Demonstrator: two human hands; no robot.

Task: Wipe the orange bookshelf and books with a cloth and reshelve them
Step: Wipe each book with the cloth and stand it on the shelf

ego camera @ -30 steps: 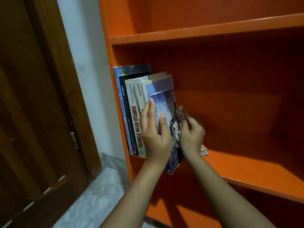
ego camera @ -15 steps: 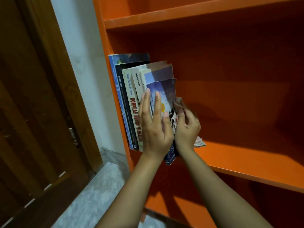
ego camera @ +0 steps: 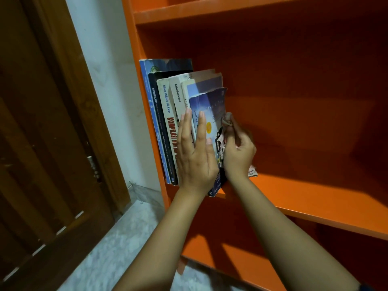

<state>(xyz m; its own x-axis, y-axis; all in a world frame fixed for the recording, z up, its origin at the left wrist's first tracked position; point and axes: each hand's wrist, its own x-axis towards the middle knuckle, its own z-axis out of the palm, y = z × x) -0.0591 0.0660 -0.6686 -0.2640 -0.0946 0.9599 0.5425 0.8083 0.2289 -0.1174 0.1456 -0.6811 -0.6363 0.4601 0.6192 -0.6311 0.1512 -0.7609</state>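
Head view: blue book [ego camera: 210,114] deeper in row [ego camera: 168,101] than before, left fingers [ego camera: 185,131] flat (right fingers [ego camera: 231,126] round cloth [ego camera: 253,171])

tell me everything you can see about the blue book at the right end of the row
The blue book looks like a soft paperback with a frayed top edge and a yellow disc on its cover. It stands almost upright, last in the row of books, its lower corner jutting past the shelf front. The left hand presses flat fingers on it; the right hand, gripping the cloth, sits against its right side.
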